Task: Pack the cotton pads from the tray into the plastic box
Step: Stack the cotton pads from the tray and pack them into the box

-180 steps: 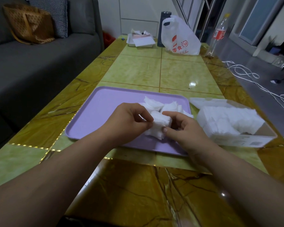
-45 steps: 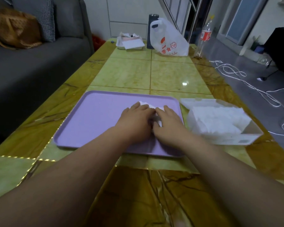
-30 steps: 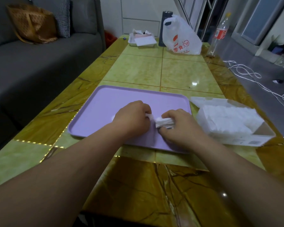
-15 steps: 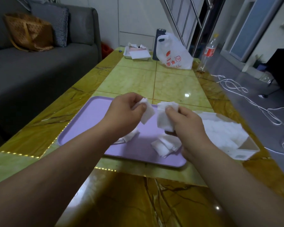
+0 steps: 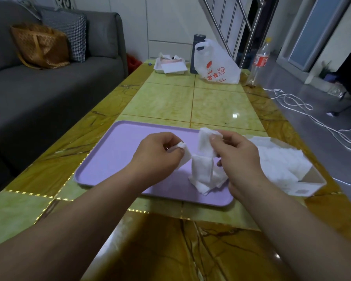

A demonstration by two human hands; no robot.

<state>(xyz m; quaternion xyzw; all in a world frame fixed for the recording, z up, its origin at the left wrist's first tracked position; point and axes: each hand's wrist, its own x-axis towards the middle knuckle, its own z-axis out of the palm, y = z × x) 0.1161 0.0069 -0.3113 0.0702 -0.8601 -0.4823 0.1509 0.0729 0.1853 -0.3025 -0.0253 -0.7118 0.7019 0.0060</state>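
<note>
A lilac tray (image 5: 118, 151) lies on the green marble table. Above its right half, my left hand (image 5: 156, 157) pinches one white cotton pad (image 5: 183, 156) between thumb and fingers. My right hand (image 5: 237, 157) grips a small stack of cotton pads (image 5: 204, 142) held upright. A few more loose pads (image 5: 203, 177) lie in a heap on the tray below both hands. To the right of the tray stands the clear plastic box (image 5: 310, 182), filled with white pads (image 5: 276, 161).
A grey sofa (image 5: 49, 92) with a brown bag runs along the left. At the table's far end sit a white plastic bag (image 5: 217, 63), a small tray of papers (image 5: 170, 66) and a bottle (image 5: 258, 61). White cables (image 5: 304, 110) lie on the floor at right.
Both hands lifted off the tray with pads in their fingers. Over the last half second they stayed raised, and the loose pads shifted into one heap under my right hand.
</note>
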